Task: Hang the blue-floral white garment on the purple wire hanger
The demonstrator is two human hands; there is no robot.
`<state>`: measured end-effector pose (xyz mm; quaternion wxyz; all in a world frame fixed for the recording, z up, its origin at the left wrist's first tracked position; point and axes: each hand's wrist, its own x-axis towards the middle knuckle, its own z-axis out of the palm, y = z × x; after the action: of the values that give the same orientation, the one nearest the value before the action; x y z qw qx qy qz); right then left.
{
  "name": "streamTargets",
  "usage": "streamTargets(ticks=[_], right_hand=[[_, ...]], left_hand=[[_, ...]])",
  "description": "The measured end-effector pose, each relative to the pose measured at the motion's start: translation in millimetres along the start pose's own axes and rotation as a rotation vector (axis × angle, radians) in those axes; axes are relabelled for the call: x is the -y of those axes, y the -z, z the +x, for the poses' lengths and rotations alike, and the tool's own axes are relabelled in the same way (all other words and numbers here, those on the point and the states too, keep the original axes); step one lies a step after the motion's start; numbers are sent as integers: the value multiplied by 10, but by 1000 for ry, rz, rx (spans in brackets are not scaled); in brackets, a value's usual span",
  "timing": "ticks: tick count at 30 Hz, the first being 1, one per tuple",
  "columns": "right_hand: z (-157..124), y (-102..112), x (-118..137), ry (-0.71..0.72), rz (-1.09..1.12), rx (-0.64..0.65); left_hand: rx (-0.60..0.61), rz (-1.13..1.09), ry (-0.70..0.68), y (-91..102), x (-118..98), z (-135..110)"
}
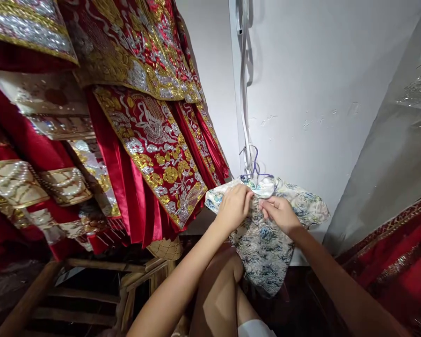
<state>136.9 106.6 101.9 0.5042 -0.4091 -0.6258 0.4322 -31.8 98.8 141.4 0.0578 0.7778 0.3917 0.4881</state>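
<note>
A small pale dress (266,243) with a blue and green floral print hangs on a purple wire hanger (255,169) from white ribbons (244,89) against the wall. My left hand (234,206) is closed on the fabric just below the collar. My right hand (280,213) pinches the front of the dress beside it, fingers pressed together. Both hands meet at the neckline. My bare knees (221,290) show below the dress.
Red garments (150,140) with heavy gold and silver embroidery hang at the left, close to the small dress. A wooden chair frame (91,290) stands below them. More red embroidered fabric (400,262) and a clear plastic cover (396,140) fill the right. The white wall (319,84) is behind.
</note>
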Motion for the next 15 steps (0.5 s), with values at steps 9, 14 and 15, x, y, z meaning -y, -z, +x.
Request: streamTargets(ticks=[9,14,15], right_hand=[[-451,137,-502,-148,-36,-56],[-952,-164,-629,-223,151,-154],[-1041,-238,-701,-251,191,-190]], left_hand=[[-854,-864,806,460,1009,-294],[-898,-1006,1128,-187,1087,-1201],[-882,-1040,1163,-323,1034,-1373]])
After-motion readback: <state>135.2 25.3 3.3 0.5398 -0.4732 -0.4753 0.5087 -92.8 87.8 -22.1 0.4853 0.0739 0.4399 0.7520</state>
